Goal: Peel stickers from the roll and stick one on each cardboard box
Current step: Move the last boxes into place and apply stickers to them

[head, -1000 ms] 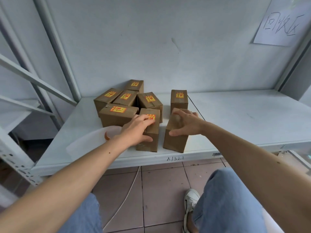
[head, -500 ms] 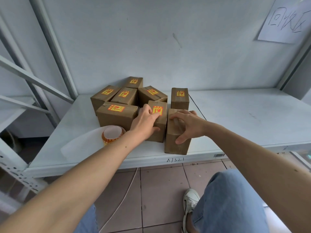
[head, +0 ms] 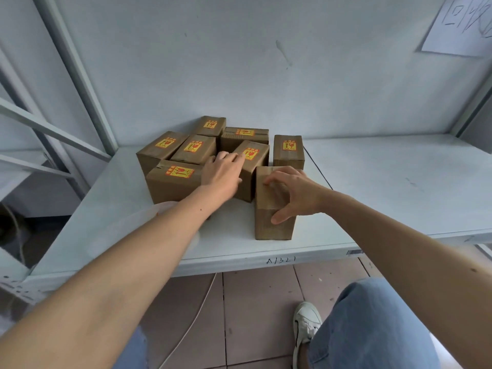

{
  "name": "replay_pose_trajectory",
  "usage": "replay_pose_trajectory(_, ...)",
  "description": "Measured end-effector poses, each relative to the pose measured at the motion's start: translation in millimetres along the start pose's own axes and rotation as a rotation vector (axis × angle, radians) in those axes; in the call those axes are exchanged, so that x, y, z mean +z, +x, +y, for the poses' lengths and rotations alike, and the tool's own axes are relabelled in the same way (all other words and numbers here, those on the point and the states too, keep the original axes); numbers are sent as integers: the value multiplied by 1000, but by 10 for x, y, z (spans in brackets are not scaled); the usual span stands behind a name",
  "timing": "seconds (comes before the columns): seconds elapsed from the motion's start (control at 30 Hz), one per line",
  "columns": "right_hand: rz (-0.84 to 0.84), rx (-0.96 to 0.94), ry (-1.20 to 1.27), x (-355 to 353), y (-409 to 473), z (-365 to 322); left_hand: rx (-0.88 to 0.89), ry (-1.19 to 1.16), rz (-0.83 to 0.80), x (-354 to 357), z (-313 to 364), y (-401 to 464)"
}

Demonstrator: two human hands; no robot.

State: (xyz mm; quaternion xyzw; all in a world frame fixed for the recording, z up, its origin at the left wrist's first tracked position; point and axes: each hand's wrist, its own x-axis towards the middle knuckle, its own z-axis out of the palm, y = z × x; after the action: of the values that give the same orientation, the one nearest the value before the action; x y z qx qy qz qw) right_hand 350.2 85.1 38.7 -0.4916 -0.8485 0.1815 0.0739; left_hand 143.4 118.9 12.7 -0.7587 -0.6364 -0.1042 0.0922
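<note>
Head view, looking down onto a pale grey metal shelf (head: 372, 182) against a light wall

Eight small brown cardboard boxes on the shelf, seven bunched together towards the back left and each topped with a yellow-and-red fragile sticker: back box (head: 211, 125), wide box behind the cluster (head: 245, 134), far-left box (head: 159, 149), middle box (head: 193, 150), front-left box (head: 173, 182), tilted centre box (head: 253, 166), upright right-hand box (head: 288, 151)

Plain brown cardboard box without a sticker (head: 274, 206) standing nearest the shelf edge, just in front of the stickered group, touching or nearly touching the tilted centre box

Left hand (head: 222, 173) laid palm-down on the tilted centre box, fingers stretched flat beside its sticker (head: 249, 153), pressing rather than clutching, not closed around anything

Right hand (head: 295, 194) cupped over the plain box, fingers curled on its top, thumb pressed against its front face, gripping it

Translucent white curl of sticker backing (head: 143, 222) lying on the shelf under the left forearm; roll itself mostly hidden, only a sliver of orange showing

Handwritten white paper sheet (head: 460, 25) taped to the wall at upper right

Below the shelf: brownish floor tiles (head: 255, 315), blue jeans (head: 372, 328), white sneaker (head: 306, 326)
</note>
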Motion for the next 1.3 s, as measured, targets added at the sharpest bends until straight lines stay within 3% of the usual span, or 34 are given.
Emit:
replay_pose_trajectory(0.2,37,75,-56,65,24,-124,10,-153,136,-228,-309,-370)
replay_pose_trajectory(0.33,178,35,-82,100,-14,-394,15,-268,145,-417,-556,-695)
replay_pose_trajectory(0.43,250,-53,-83,129,-20,-641,24,-244,49,-551,-697,-968)
replay_pose_trajectory(0.53,238,-124,-135,176,-19,-846,17,-273,-186,-628,-856,-1225)
replay_pose_trajectory(0.63,188,-152,-163,208,-14,-965,94,-81,-364,-586,-984,-1398)
replay_pose_trajectory(0.8,178,-181,-170,219,-17,-1068,73,77,-270,-376,-1074,-1433)
replay_pose_trajectory(0.87,196,-183,-125,230,-20,-1116,77,0,-227,-356,-1081,-1391)
replay_pose_trajectory(1.07,188,-123,98,341,28,-1214,49,-562,-194,-484,-934,-1215)
replay_pose_trajectory(1.3,224,-71,197,340,97,-1210,84,-697,-176,-605,-741,-1108)
